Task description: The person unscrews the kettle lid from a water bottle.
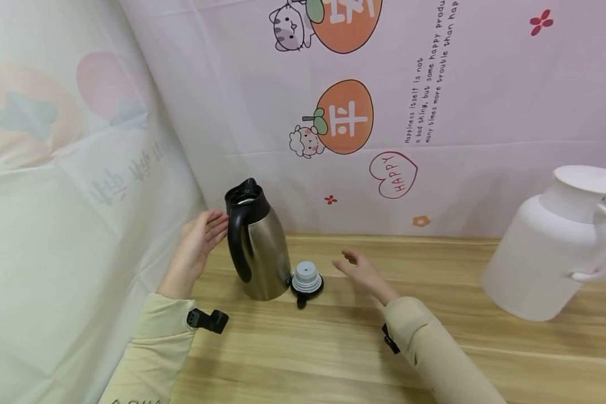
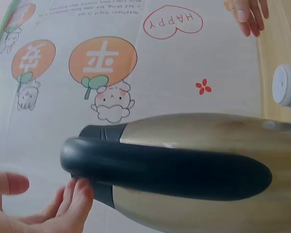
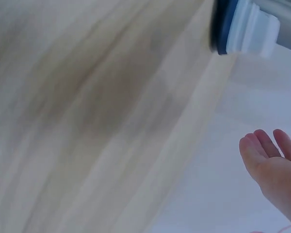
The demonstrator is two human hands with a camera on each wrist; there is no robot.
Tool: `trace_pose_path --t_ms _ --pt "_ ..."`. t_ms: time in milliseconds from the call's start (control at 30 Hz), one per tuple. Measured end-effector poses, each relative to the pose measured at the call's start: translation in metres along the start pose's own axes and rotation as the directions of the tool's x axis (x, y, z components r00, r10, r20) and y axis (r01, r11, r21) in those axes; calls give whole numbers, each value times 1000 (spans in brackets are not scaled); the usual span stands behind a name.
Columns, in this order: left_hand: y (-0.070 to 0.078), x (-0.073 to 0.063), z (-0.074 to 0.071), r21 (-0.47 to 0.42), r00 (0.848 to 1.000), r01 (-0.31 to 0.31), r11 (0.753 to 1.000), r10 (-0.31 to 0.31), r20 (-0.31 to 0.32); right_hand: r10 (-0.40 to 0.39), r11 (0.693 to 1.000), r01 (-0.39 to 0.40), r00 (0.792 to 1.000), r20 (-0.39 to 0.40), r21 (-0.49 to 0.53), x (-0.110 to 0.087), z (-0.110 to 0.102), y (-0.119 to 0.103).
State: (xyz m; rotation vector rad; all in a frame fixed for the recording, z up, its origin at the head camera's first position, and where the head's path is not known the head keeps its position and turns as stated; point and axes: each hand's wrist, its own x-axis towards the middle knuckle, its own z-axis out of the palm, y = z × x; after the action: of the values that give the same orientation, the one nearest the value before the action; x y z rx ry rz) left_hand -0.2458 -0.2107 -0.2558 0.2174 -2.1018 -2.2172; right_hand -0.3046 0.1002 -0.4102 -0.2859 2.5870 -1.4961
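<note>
A steel thermos jug point(image 1: 269, 252) with a black collar and handle point(image 2: 174, 167) stands upright on the table, its top uncovered. Beside its base lies the stopper lid point(image 1: 306, 278), grey plug upward on a black rim. My left hand point(image 1: 208, 235) is at the left of the jug's collar with its fingers extended. In the left wrist view its fingertips point(image 2: 80, 194) lie by the upper end of the handle; whether they touch is unclear. To the right of the stopper, my right hand point(image 1: 361, 270) hovers with loosely bent fingers and holds nothing.
A large white pitcher point(image 1: 545, 247) stands at the right of the wooden table point(image 1: 262, 359), its handle facing right. Printed cloth point(image 1: 454, 185) hangs behind the table, and a white cloth point(image 1: 81, 252) closes off the left side.
</note>
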Motion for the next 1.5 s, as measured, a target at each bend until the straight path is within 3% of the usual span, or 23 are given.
trace_pose_path --t_ms 100,233,400,600,800,1000,1300,1400,1500 --pt "3 -3 7 0 996 -54 999 54 -65 -10 1000 10 1000 0 -15 -4 -13 -3" --pt "7 -8 19 -5 976 -154 988 152 -155 -27 999 27 1000 -2 -32 -10 -28 -6" --pt "11 -15 36 -38 960 -230 972 220 -172 -38 999 38 999 -16 -34 -18 -45 -8" --pt "13 -26 53 -53 969 -239 970 235 -78 -39 999 39 999 -19 -1 -33 -66 -12" --pt "11 -30 66 -40 979 -201 979 202 18 -52 997 53 998 -26 55 -47 -90 -12" --pt "5 -32 78 16 978 -181 983 179 105 -60 997 64 994 -93 41 -59 -120 -16" --pt "-18 -31 109 94 973 -183 979 167 158 -95 989 117 969 -227 87 -83 -172 -15" --pt "-27 -32 122 111 970 -168 980 144 196 -118 961 174 961 -250 216 -92 -191 -11" --pt "-37 -33 133 115 964 -153 982 123 234 -141 897 240 951 -274 370 -102 -207 -6"
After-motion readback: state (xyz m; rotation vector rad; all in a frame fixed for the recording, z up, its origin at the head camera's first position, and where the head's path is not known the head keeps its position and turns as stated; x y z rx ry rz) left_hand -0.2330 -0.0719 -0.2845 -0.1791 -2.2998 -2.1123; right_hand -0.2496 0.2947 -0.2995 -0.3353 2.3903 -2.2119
